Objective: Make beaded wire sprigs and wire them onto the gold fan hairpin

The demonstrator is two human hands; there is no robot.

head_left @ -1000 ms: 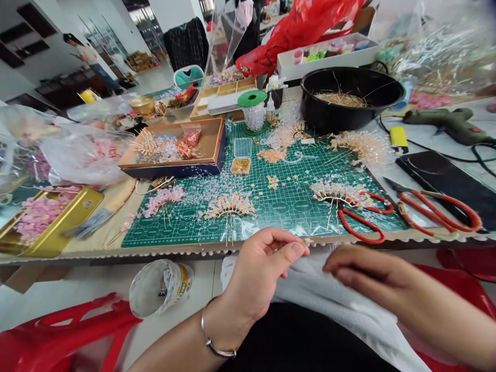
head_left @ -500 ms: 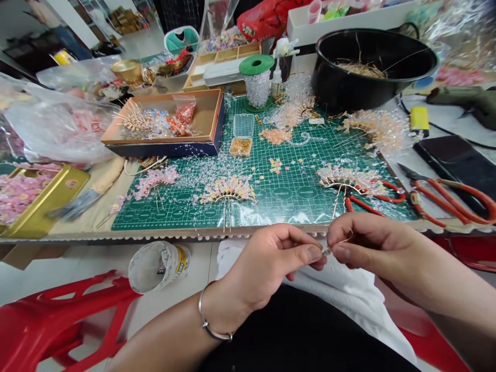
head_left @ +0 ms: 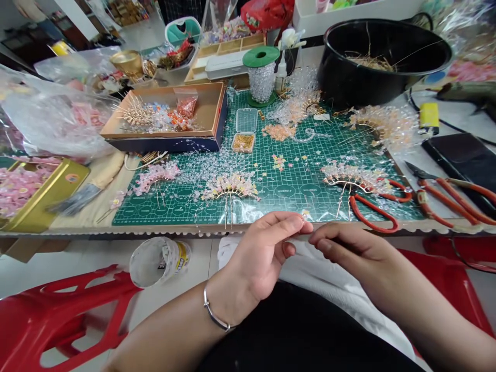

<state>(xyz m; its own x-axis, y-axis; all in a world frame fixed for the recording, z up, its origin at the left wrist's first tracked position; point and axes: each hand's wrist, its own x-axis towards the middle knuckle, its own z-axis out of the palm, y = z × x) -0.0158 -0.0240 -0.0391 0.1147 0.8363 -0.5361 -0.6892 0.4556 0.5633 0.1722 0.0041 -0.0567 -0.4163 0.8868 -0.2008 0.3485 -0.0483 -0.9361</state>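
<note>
My left hand [head_left: 263, 253] and right hand [head_left: 349, 250] meet fingertip to fingertip over the white cloth [head_left: 310, 274] on my lap, just below the worktop [head_left: 116, 230] edge. Each grip is pressed together as if pinching something tiny, too small for me to make out. Just beyond, on the green cutting mat [head_left: 290, 191], lie a beaded hair comb [head_left: 230, 187] and red-handled pliers [head_left: 372, 209].

There is just one view, from a camera on the seated person's head, tilted forward and down. It looks across the lap to the near edge of the green cutting mat [head_left: 271, 191], close in, with the black pot [head_left: 383, 57] at the far side.
</note>
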